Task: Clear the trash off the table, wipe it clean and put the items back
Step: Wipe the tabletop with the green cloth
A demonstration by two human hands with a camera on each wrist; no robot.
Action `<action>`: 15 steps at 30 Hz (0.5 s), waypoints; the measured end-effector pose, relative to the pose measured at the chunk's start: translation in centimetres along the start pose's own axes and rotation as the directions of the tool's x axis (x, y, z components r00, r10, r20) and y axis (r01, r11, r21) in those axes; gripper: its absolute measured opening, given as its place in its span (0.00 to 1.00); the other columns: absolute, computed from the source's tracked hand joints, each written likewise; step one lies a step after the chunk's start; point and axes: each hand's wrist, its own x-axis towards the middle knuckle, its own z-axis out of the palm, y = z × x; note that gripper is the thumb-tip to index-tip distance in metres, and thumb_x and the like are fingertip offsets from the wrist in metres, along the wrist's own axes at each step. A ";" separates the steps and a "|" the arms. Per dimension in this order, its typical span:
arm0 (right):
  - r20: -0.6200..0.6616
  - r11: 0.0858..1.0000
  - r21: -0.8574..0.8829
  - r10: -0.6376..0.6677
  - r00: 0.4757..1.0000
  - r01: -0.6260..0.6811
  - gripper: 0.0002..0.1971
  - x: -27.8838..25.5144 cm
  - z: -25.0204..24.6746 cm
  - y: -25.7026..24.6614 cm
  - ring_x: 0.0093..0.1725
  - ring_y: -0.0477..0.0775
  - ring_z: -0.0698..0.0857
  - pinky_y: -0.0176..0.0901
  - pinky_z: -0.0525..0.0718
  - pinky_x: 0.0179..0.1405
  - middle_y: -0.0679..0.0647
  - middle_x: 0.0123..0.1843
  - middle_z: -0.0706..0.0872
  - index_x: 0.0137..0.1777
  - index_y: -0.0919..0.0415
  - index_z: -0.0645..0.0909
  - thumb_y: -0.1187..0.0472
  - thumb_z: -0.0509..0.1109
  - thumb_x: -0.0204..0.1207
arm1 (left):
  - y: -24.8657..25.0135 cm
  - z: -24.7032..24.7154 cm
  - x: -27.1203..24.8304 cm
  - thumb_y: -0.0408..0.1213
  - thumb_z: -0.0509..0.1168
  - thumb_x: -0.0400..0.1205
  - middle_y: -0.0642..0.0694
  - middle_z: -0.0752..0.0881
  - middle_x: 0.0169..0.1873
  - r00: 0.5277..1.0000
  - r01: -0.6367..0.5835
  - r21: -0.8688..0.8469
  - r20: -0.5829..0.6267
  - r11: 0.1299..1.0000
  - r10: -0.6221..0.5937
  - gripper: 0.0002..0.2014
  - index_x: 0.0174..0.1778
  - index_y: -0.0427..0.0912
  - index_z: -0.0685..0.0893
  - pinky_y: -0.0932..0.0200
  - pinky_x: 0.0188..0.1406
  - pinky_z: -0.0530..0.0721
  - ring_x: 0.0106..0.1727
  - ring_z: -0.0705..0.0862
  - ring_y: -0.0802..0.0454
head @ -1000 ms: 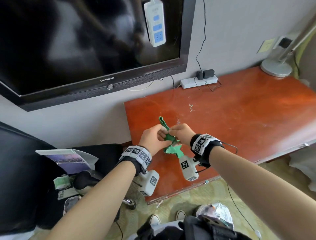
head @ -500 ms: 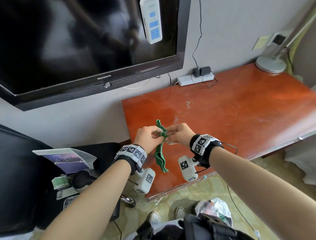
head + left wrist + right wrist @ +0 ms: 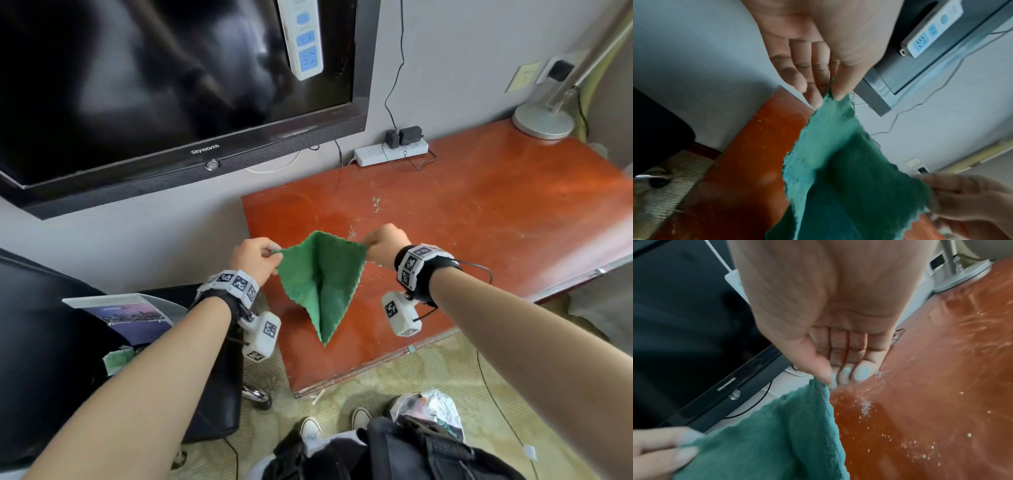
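The green cloth [image 3: 320,284] hangs in the air above the near left part of the red-brown surface [image 3: 479,219], spread between both hands. The left hand [image 3: 255,257] pinches one upper corner between thumb and fingers, and the right hand [image 3: 385,245] pinches the opposite upper corner the same way, so the top edge runs taut from hand to hand, roughly parallel to the surface's front edge. Below that edge the cloth narrows to a point that dangles toward the surface, with a fold down its middle. A scatter of pale crumbs [image 3: 376,204] lies on the surface just beyond the cloth, toward the white power strip [image 3: 390,152] at the wall, nearer the right hand than the left. Wiping likely means lowering the cloth and pushing it away toward those crumbs.
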 end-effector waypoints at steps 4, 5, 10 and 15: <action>-0.054 0.999 -0.021 0.044 0.998 -0.046 0.14 1.3 -1.9 0.5 0.43 0.57 0.89 0.40 0.86 0.35 0.60 0.47 0.90 0.57 0.63 0.90 0.71 0.70 0.74 | -1.0 -1.3 1.3 0.32 0.70 0.82 0.50 0.89 0.29 0.997 0.060 -0.007 -0.050 0.998 -0.060 0.02 0.48 0.42 0.88 0.62 0.26 0.85 0.23 0.87 0.60; -0.069 0.998 -0.024 0.049 0.996 -0.051 0.14 1.6 -2.1 0.4 0.42 0.58 0.89 0.39 0.86 0.34 0.60 0.46 0.90 0.57 0.64 0.90 0.72 0.70 0.74 | -0.9 -1.4 1.5 0.32 0.70 0.82 0.47 0.90 0.31 0.997 0.066 -0.024 -0.048 0.998 -0.067 0.03 0.49 0.40 0.88 0.61 0.24 0.86 0.24 0.88 0.57; -0.160 1.000 0.017 0.012 0.987 -0.010 0.17 3.1 -3.6 -1.0 0.40 0.60 0.91 0.46 0.91 0.39 0.63 0.43 0.91 0.51 0.60 0.91 0.75 0.66 0.70 | 0.7 -2.1 3.7 0.28 0.64 0.86 0.43 0.89 0.36 0.995 0.078 -0.201 -0.043 0.976 -0.089 0.06 0.47 0.44 0.81 0.46 0.41 0.92 0.37 0.93 0.45; -0.294 0.995 0.013 -0.093 0.951 0.101 0.17 3.6 -5.1 -2.4 0.45 0.58 0.89 0.42 0.87 0.45 0.58 0.44 0.91 0.51 0.55 0.92 0.72 0.68 0.70 | 2.4 -3.4 5.8 0.26 0.63 0.85 0.36 0.89 0.40 0.991 -0.017 -0.246 -0.135 0.969 -0.017 0.04 0.51 0.38 0.81 0.52 0.44 0.92 0.36 0.91 0.56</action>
